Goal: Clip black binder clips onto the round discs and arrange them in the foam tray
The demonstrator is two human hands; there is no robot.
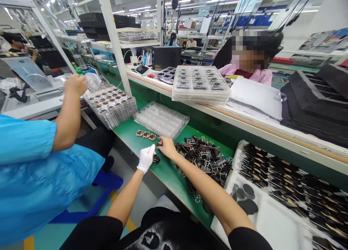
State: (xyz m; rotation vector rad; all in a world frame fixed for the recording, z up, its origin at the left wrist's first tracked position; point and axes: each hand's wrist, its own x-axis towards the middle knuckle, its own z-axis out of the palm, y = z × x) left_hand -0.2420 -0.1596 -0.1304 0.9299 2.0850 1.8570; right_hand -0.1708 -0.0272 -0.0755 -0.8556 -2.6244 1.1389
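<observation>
My left hand (146, 158), in a white glove, is closed at the front edge of the green bench (170, 174). What its fingers hold is hidden; a dark clip-like piece (156, 158) shows right beside them. My bare right hand (167, 148) pinches a small dark piece (159, 144) close to the gloved fingertips. Just beyond the hands, three gold-rimmed watch cases (146, 134) lie in a row. A heap of black binder clips (205, 154) spreads to the right of my right hand.
Behind the watch cases lies a clear plastic tray (163, 119). Stacked trays of watch cases (110, 101) stand at the left, near a co-worker in a blue smock (40, 163). At right, a white tray (272, 213) holds clipped parts. Above runs a shelf (244, 117) with more trays (201, 81).
</observation>
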